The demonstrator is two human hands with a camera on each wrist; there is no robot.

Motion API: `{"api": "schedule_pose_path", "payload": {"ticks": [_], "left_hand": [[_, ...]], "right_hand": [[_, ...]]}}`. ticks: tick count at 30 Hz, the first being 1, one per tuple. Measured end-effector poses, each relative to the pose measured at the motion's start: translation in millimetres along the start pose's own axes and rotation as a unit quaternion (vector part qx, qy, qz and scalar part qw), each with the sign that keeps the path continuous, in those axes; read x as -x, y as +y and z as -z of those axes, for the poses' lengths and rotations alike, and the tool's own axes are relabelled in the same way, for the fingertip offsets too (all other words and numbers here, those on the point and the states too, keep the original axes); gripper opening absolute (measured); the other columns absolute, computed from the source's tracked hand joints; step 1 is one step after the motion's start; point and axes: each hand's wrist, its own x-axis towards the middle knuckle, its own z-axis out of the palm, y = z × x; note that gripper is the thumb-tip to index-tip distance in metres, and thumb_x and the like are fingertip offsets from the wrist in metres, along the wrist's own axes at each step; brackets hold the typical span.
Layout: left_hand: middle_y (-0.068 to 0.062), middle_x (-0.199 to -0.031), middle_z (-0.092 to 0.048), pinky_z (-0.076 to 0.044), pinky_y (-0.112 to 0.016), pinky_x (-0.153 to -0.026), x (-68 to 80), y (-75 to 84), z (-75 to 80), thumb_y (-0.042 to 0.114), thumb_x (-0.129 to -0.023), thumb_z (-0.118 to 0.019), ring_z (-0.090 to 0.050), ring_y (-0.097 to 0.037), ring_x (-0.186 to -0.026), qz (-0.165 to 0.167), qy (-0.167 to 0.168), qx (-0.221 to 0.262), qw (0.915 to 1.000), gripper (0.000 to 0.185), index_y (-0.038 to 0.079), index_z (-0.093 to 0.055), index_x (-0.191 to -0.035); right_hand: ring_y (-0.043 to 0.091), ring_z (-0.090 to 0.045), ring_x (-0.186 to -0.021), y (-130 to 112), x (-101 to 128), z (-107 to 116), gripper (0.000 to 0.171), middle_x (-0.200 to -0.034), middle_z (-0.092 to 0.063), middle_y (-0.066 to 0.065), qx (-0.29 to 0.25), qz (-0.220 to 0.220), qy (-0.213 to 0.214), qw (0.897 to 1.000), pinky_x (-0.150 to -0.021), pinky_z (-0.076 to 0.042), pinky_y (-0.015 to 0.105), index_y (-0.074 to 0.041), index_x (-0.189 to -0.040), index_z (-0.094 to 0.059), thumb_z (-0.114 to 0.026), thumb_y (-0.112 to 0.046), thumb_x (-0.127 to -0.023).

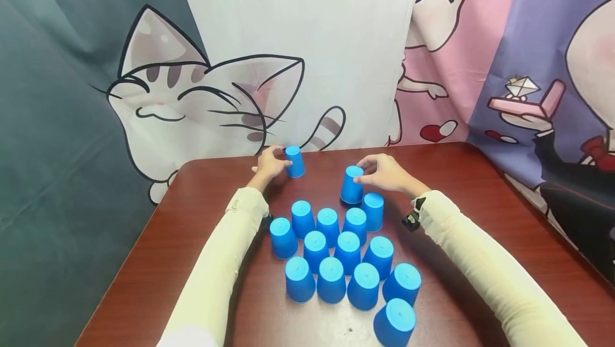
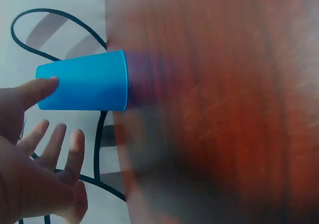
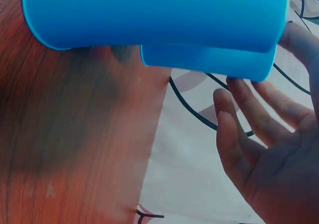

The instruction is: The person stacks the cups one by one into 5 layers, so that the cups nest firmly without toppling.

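Note:
Several blue cups (image 1: 348,251) stand upside down in a cluster on the brown table (image 1: 480,197). My left hand (image 1: 270,164) reaches a lone blue cup (image 1: 295,162) at the table's far edge. In the left wrist view one fingertip (image 2: 46,86) touches that cup (image 2: 84,82) near its closed end, and the other fingers are spread straight. My right hand (image 1: 383,173) pinches the closed top of another blue cup (image 1: 352,186) at the far end of the cluster. In the right wrist view the fingers (image 3: 238,104) lie at that cup (image 3: 209,60), behind a nearer cup (image 3: 149,12).
Cartoon cloth hangs behind the table, with a cat drawing (image 1: 192,101) at the left. The table's rounded edges run close on the left and right. Bare wood lies between the two far cups and at both sides of the cluster.

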Motion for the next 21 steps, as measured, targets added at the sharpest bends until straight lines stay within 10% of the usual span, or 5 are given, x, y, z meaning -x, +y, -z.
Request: {"api": "schedule_pose_path", "payload": {"ticks": [12, 21], "left_hand": [[-0.01, -0.142, -0.054, -0.013, -0.071, -0.108, 38.6, -18.4, 17.5, 0.032, -0.088, -0.075, -0.039, -0.036, -0.137, -0.009, -0.013, 0.059, 0.9981, 0.052, 0.015, -0.059, -0.134], [-0.01, -0.13, -0.063, -0.051, -0.046, -0.096, 66.6, -22.0, 23.3, 0.029, -0.091, -0.074, -0.06, -0.031, -0.116, -0.101, -0.122, 0.136, 0.9779, 0.05, 0.007, -0.059, -0.133]], "right_hand": [[0.035, -0.066, -0.107, -14.2, -11.0, -2.0, 0.054, -0.122, -0.065, 0.017, -0.001, -0.043, 0.036, 0.998, -0.084, -0.057, 0.048, -0.005, -0.125, -0.061, -0.076, -0.04, -0.087], [0.036, -0.065, -0.107, -18.8, -29.0, -4.1, 0.052, -0.12, -0.065, 0.021, -0.002, -0.013, 0.047, 0.999, -0.089, -0.054, 0.049, 0.002, -0.125, -0.061, -0.077, -0.031, -0.088]]}}
